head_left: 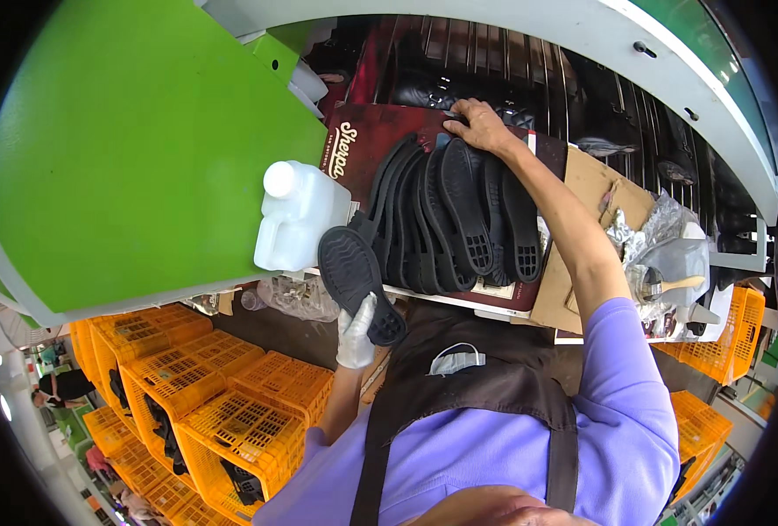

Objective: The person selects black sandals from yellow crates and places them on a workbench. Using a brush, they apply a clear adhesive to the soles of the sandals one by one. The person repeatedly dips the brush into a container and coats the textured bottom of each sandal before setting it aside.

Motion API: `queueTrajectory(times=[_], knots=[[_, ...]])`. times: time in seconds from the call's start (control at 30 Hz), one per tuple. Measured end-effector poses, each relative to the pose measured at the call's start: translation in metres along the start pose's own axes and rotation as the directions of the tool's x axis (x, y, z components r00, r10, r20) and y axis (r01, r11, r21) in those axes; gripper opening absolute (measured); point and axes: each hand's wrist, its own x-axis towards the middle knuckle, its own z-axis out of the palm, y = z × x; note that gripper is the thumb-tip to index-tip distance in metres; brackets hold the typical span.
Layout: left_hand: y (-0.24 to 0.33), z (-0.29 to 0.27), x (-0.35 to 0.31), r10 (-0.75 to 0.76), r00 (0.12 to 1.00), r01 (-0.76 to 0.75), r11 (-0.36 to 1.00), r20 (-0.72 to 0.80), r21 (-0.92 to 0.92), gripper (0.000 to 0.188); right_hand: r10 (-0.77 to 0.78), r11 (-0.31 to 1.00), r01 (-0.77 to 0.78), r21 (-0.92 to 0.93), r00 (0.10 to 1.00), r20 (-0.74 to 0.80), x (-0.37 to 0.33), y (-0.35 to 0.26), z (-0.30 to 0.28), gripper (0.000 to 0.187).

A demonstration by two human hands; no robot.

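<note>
My left hand (357, 331), in a white glove, grips a black shoe sole (349, 263) by its lower end, tread side up. The sole is tilted in front of the bench's near edge. Several more black soles (449, 219) lie overlapping in a row on a dark red printed cardboard sheet (354, 123). My bare right hand (481, 127) is at the far end of that row, fingers bent and closed near the sheet's far edge. Whatever lies between those fingers is too small to make out. A white plastic jug (306, 215) stands left of the soles.
A large green panel (126, 158) rises at the left. Dark metal rollers (529, 66) run behind the sheet, with black shoes on them. At right lie brown cardboard (612, 188), crumpled plastic, and a brush (674, 285) by a clear container. Orange crates (258, 438) are stacked below left.
</note>
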Motion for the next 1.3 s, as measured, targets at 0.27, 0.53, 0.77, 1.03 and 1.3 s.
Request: queueTrajectory(times=[0.27,0.53,0.77,1.03,1.3], knots=[[-0.001,0.006,-0.002,0.029,1.000,-0.029,1.000,0.010,-0.003,0.031,0.004,0.995,-0.003,0.101,1.000,-0.015,-0.012,-0.005,0.002,0.041],[0.001,0.012,-0.021,0.013,0.999,-0.016,0.997,-0.037,-0.071,0.027,0.005,0.987,-0.012,0.161,0.999,0.045,-0.021,-0.011,0.004,0.045],[-0.007,0.008,-0.026,0.003,0.998,-0.008,0.997,-0.062,-0.072,0.028,-0.017,0.987,0.012,0.158,0.999,0.032,-0.028,-0.021,0.003,0.037],[0.002,0.009,-0.031,-0.044,0.999,0.045,0.996,0.010,-0.079,0.025,0.008,0.990,-0.010,0.138,1.000,0.015,-0.022,-0.013,0.011,0.035],[0.063,0.038,-0.072,0.159,0.987,-0.152,0.869,0.026,0.471,0.026,0.038,0.934,0.102,0.344,0.924,-0.380,-0.116,-0.074,-0.087,0.020]])
